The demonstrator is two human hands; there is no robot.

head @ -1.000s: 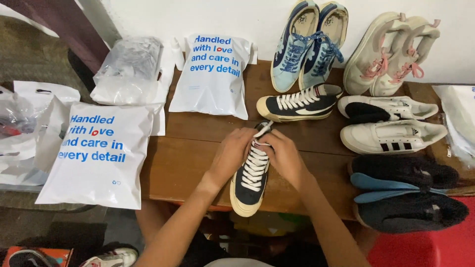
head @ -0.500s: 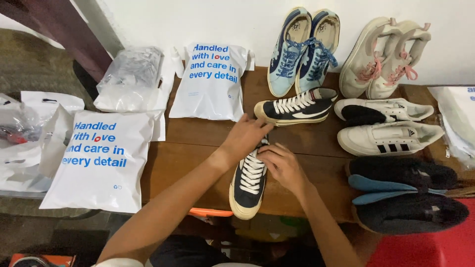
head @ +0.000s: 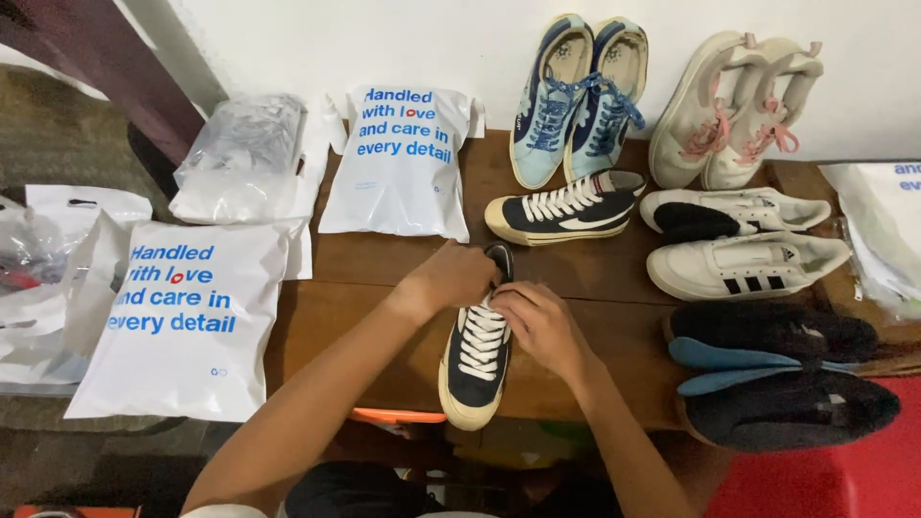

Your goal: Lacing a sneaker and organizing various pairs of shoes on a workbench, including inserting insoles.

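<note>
Wooden table point(head: 384, 317): navy sneaker point(head: 475, 369) lies toe toward person, heel away; left hand point(head: 456, 276) clasps its heel collar, right hand point(head: 539, 321) pinches laces point(head: 483, 338).

Both hands point(head: 499, 297) on navy sneaker point(head: 475, 369) laces (mate point(head: 561, 206) lies beyond), wooden table point(head: 374, 288).

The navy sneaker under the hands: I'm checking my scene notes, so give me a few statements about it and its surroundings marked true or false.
1. Both hands are at the navy sneaker. True: left hand at its collar, right hand on the laces.
2. Its laces are blue. False: they are white.
3. Its mate lies on its side behind it. True.
4. The light blue pair lies flat on the table. False: it leans against the wall.
</note>
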